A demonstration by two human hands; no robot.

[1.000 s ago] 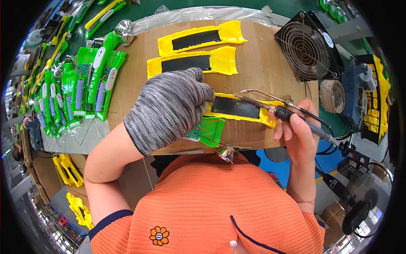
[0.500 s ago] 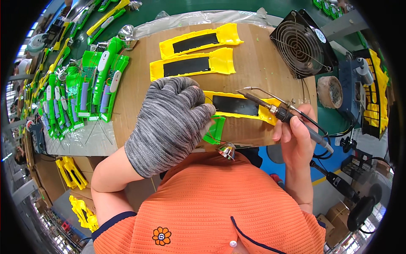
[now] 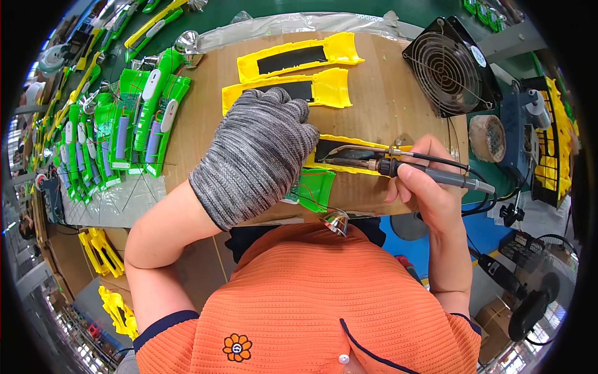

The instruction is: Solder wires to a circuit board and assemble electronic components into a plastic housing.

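Observation:
My left hand (image 3: 255,159), in a grey striped fingerless glove, is closed above the board's front part; its curled fingers hide whatever is in them. Below them a green plastic housing (image 3: 316,189) with red wires sticks out, a shiny cone-shaped reflector (image 3: 335,222) next to it at the board's edge. My right hand (image 3: 430,184) grips a soldering iron (image 3: 430,173) with a thin metal tube along its top. The iron lies level, its tip pointing left toward my left fingers, over a yellow shell (image 3: 355,144) with a black inset.
Two more yellow shells (image 3: 299,55) lie farther back on the cardboard (image 3: 380,75). Green housings with cells and wires (image 3: 134,121) crowd the left. At right stand a black fan (image 3: 450,67), a tape roll (image 3: 487,138) and a blue-grey unit (image 3: 514,131).
The soldering iron has swung to a flatter angle and its tip has come down and left, nearer my left hand. My left hand has turned, its fingers curling more tightly.

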